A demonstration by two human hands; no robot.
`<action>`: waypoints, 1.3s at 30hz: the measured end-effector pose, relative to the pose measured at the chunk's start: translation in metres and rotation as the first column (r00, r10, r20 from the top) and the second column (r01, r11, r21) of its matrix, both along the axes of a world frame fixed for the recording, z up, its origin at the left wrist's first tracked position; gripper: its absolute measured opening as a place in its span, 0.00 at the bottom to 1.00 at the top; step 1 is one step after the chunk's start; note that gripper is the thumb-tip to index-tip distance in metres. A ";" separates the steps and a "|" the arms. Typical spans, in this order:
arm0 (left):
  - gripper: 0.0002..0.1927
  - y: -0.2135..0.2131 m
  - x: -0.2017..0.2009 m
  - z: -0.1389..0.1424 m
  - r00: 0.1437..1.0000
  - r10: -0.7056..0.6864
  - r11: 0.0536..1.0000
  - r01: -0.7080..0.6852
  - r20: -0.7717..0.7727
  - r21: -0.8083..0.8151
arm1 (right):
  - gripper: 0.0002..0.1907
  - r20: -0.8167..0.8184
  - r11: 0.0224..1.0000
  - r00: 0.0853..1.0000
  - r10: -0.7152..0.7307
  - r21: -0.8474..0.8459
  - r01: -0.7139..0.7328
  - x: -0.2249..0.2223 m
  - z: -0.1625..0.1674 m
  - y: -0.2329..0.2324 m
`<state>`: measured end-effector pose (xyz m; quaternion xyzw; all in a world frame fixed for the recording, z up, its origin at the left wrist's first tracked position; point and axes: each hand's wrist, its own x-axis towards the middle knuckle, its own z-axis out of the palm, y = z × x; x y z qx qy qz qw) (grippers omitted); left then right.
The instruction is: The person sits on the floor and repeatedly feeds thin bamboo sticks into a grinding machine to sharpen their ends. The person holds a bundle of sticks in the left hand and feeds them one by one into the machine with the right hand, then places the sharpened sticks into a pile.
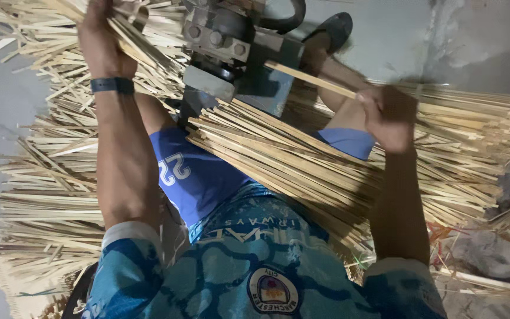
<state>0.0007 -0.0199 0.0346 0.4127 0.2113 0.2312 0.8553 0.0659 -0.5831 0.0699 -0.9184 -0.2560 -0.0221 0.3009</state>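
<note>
My right hand point(389, 117) grips a single pale bamboo strip point(311, 79) that points toward the grey metal machine point(231, 44) at the top centre. My left hand point(100, 35), with a dark band on its wrist, is closed around a bunch of bamboo strips point(143, 47) at the machine's left side. A thick bundle of long strips point(278, 159) lies across my lap, running from the machine down to the right.
Heaps of loose bamboo strips point(48, 177) cover the floor on the left and on the right point(473, 136). My foot in a dark sandal point(332, 29) rests beside the machine. Grey concrete floor point(396, 41) shows at the top right.
</note>
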 end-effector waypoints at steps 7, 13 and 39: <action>0.14 -0.007 -0.002 0.006 0.989 0.029 0.978 0.001 -0.143 0.209 | 0.08 -0.111 0.991 0.985 0.129 0.034 -0.126 -0.019 0.021 0.114; 0.18 -0.031 0.002 0.014 0.991 -0.039 0.981 0.062 -0.124 0.184 | 0.11 -0.386 0.971 0.911 0.143 -0.126 -0.206 -0.054 0.014 0.123; 0.23 -0.016 -0.001 0.005 0.983 -0.004 0.963 0.052 -0.182 0.263 | 0.14 -0.289 0.998 0.957 -0.005 0.052 0.021 -0.018 0.016 0.100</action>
